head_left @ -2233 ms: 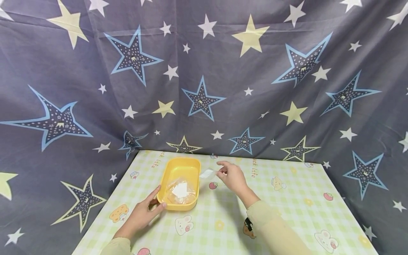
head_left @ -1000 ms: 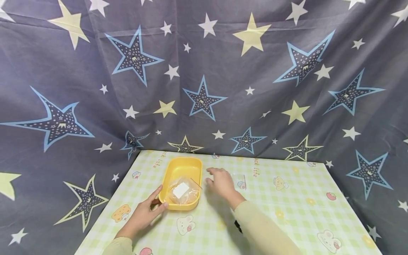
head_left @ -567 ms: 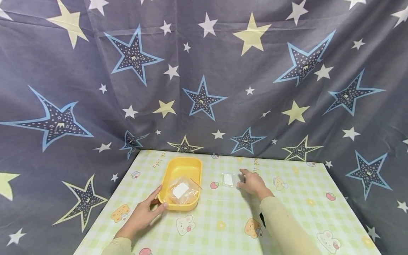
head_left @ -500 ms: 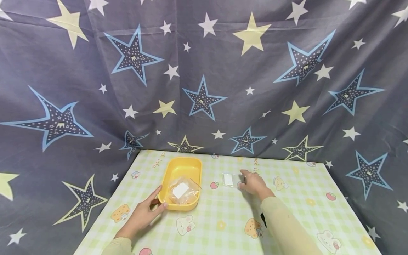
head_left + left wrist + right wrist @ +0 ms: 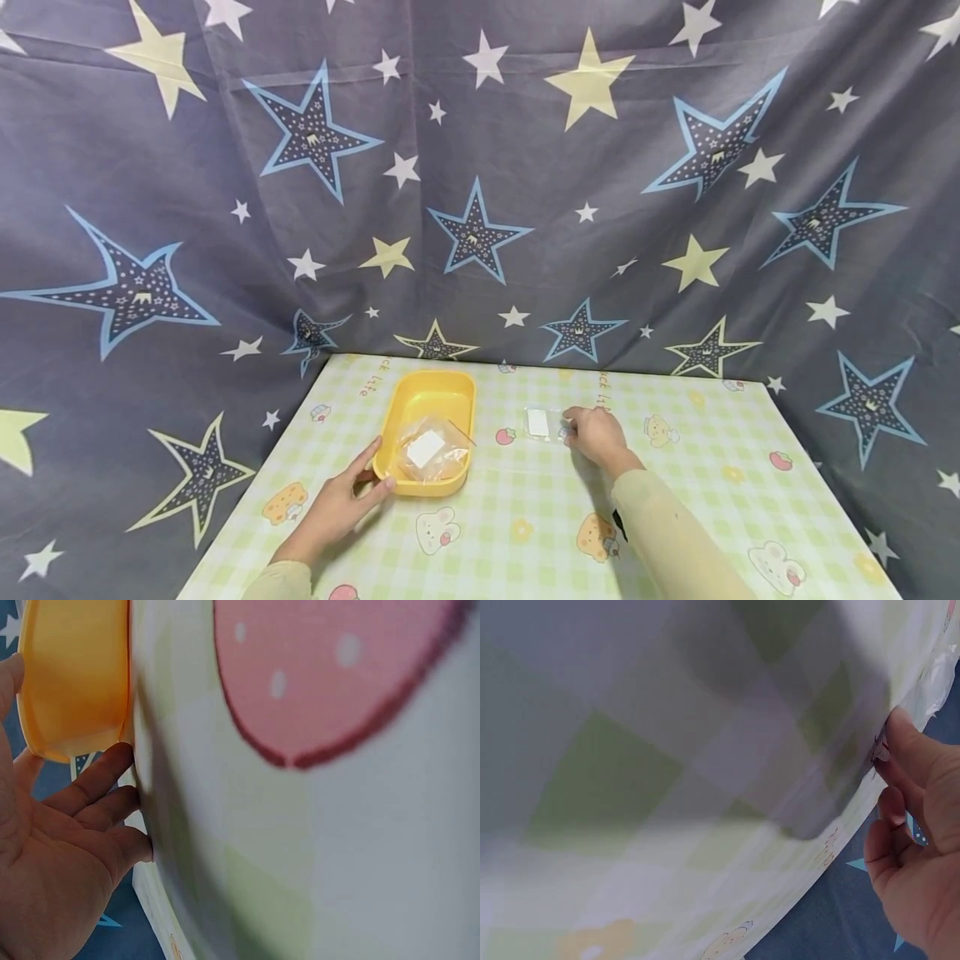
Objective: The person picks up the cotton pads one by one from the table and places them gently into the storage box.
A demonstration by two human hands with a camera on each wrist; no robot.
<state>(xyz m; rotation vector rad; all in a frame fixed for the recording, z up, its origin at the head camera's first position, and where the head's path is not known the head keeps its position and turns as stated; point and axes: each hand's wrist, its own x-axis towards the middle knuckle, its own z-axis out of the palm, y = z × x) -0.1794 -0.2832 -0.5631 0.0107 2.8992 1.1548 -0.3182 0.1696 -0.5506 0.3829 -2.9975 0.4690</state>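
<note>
A yellow plastic tub (image 5: 429, 385) stands toward the left of the table. In it lies a clear plastic bag (image 5: 452, 458) with a white label. My left hand (image 5: 341, 502) holds the tub's near left corner between thumb and index finger, and the other fingers rest by the tabletop in the left wrist view. To the tub's right, a small clear zip bag (image 5: 537, 422) with a white label lies flat on the table. My right hand (image 5: 597, 435) pinches its right edge; in the right wrist view the thumb and index finger (image 5: 901, 774) meet on the plastic. What the bags contain is unclear.
A green and white checked cloth (image 5: 697, 500) with cartoon prints covers the table. Behind it and at both sides hangs a dark curtain (image 5: 480, 317) with stars, meeting the table's far edge.
The right hand brought the small bag from beside the tub rightward, down onto the table. It let go, reached toward the tub, then returned and now pinches the bag's right edge. The left hand stayed put.
</note>
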